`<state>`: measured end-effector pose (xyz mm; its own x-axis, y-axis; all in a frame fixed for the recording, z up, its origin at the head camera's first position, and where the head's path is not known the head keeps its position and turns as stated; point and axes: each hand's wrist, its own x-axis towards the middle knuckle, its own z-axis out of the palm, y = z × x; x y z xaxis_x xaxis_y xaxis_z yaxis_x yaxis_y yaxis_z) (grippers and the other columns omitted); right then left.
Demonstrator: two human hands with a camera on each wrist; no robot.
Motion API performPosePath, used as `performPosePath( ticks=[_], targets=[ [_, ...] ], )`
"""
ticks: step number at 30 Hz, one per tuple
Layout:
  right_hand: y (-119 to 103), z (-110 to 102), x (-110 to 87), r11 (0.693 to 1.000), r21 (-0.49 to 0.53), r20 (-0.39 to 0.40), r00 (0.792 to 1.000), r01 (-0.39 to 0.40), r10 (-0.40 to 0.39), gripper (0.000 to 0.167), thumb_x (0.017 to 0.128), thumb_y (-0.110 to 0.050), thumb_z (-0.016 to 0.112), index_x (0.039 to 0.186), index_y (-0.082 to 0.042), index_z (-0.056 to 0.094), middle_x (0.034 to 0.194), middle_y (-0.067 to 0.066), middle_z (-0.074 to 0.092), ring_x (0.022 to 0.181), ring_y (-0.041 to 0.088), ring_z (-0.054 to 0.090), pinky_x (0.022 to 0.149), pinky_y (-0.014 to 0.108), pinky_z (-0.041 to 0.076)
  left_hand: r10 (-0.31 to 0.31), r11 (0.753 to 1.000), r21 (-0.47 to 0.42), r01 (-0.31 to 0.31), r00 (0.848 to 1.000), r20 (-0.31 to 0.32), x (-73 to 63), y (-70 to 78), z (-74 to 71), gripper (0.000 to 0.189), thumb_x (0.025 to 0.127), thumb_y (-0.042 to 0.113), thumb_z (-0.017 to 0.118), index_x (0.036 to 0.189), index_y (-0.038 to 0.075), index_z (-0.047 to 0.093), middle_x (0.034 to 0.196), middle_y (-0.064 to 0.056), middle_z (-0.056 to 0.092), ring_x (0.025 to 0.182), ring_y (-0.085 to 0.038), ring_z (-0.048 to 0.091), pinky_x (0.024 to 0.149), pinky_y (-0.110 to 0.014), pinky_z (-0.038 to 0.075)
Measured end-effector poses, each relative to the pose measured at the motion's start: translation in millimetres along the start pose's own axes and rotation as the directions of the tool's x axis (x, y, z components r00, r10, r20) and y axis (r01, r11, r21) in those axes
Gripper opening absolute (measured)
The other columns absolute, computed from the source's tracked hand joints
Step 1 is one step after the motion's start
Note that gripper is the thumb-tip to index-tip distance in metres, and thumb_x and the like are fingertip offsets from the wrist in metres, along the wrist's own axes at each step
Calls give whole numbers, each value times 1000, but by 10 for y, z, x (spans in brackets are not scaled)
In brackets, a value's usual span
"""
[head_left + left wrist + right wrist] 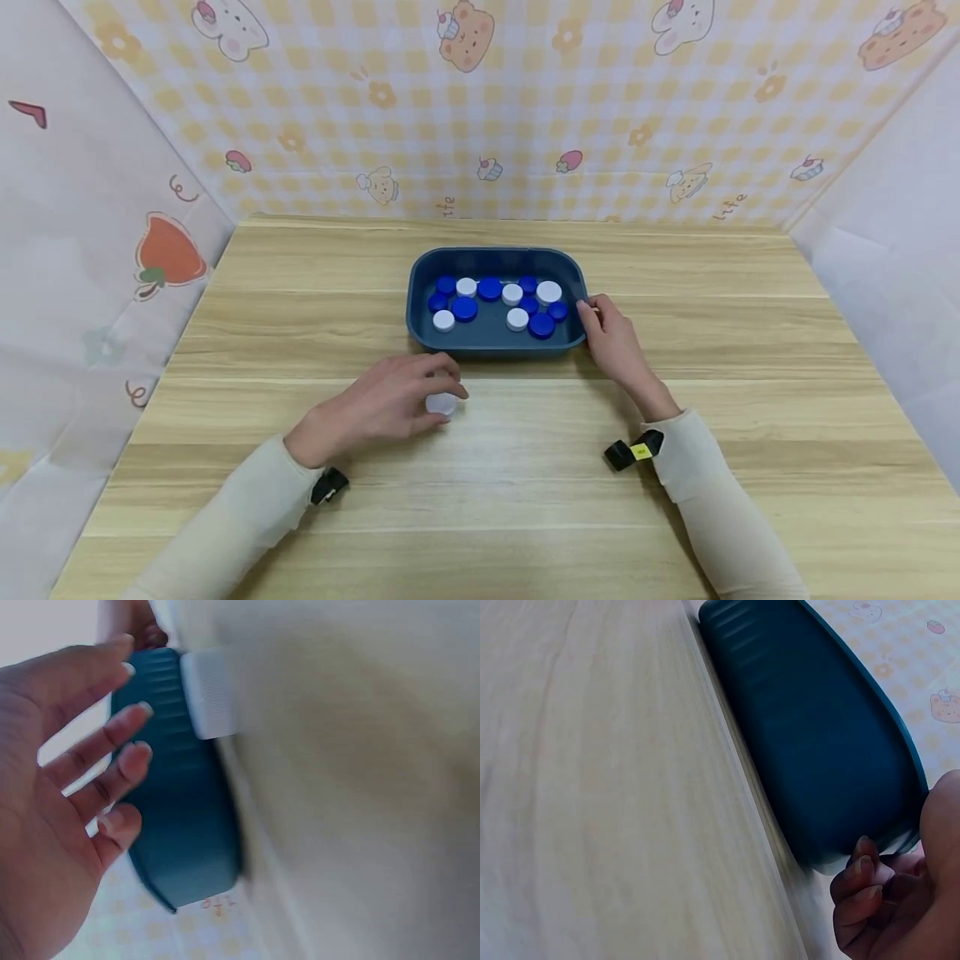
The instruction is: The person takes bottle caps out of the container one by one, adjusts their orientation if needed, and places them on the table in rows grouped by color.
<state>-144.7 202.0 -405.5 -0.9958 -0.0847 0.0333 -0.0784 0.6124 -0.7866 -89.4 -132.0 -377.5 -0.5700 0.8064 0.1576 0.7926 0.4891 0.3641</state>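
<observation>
A dark blue tray [487, 346] with rounded corners holds several blue bottle caps [464, 309] and several white bottle caps [549, 292]. On the table in front of it lies one white bottle cap [441, 405], ridged round its side in the left wrist view. My left hand [390, 396] hovers over this cap with thumb and fingers spread around it. The left wrist view shows the fingers [112, 731] apart and a gap between them and the cap. At the tray's right end, my right hand [618, 346] grips the rim, thumb on top and fingers curled underneath outside.
The wooden table [525, 500] carries the tray near its middle. Behind it hangs a yellow checked cloth [517, 108] with cartoon prints, and white cloth [75, 250] borders the left side. Black straps with small devices [633, 451] sit on both wrists.
</observation>
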Motion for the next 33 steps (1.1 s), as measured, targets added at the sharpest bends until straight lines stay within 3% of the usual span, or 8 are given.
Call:
performPosePath(
  ticks=[3,6,8,11,19,24,29,33],
  targets=[
    [0,-11,-4,1000,5,-2,1000,2,-2,46,102,-44,34,109,-2,52,73,10,47,65,26,47,59,35,37,57,992,-105,-69,991,-118,87,-3,-104,28,82,21,76,108,17,70,114,2,58,84,-13,57,69,-28,48],
    [10,-19,-4,1000,4,-11,1000,7,-7,46,103,-44,34,109,-2,52,73,10,47,65,26,47,59,35,37,78,969,-212,-129,969,-234,211,-35,-240,29,80,17,78,108,15,69,112,2,60,77,-12,55,61,-27,47],
    [18,-23,-3,1000,3,-16,1000,9,-9,46,103,-44,34,109,-2,52,73,10,47,65,26,47,59,36,37,71,957,-253,-145,958,-279,302,-86,-317,30,80,15,78,109,15,69,112,2,61,75,-11,54,59,-28,46],
    [34,-22,5,1000,-2,-17,1000,10,-10,47,103,-44,33,109,-2,52,73,10,48,65,26,47,59,36,37,39,954,-272,-124,954,-298,442,-190,-395,30,80,16,78,109,14,69,111,2,63,68,-12,51,57,-30,43],
    [20,-19,15,1000,-6,-8,1000,0,-1,46,103,-44,33,110,-3,52,75,10,48,68,26,47,62,37,38,-131,968,-239,83,972,-194,751,-459,-411,29,83,24,76,109,13,71,90,-1,62,69,-20,49,61,-31,37],
    [-1,-17,10,1000,-4,4,1000,-3,3,44,103,-43,33,109,-3,52,75,9,48,67,26,48,61,36,38,-229,962,-166,215,971,-70,891,-601,-359,33,84,31,75,112,16,69,107,-1,65,76,-19,51,69,-33,42],
    [-6,-14,6,1000,-6,2,1000,-2,2,44,103,-43,33,108,-3,52,74,9,48,67,25,47,61,36,37,-267,962,-56,268,963,34,987,-669,-330,40,83,32,76,119,17,65,116,-4,63,101,-24,55,90,-45,38],
    [-9,-17,2,1000,-3,1,1000,1,0,43,103,-42,34,108,-4,52,74,9,48,67,25,48,60,36,37,-302,953,11,302,949,86,1011,-688,-311,44,82,32,76,121,20,62,117,-5,62,112,-24,52,94,-48,32]
  ],
)
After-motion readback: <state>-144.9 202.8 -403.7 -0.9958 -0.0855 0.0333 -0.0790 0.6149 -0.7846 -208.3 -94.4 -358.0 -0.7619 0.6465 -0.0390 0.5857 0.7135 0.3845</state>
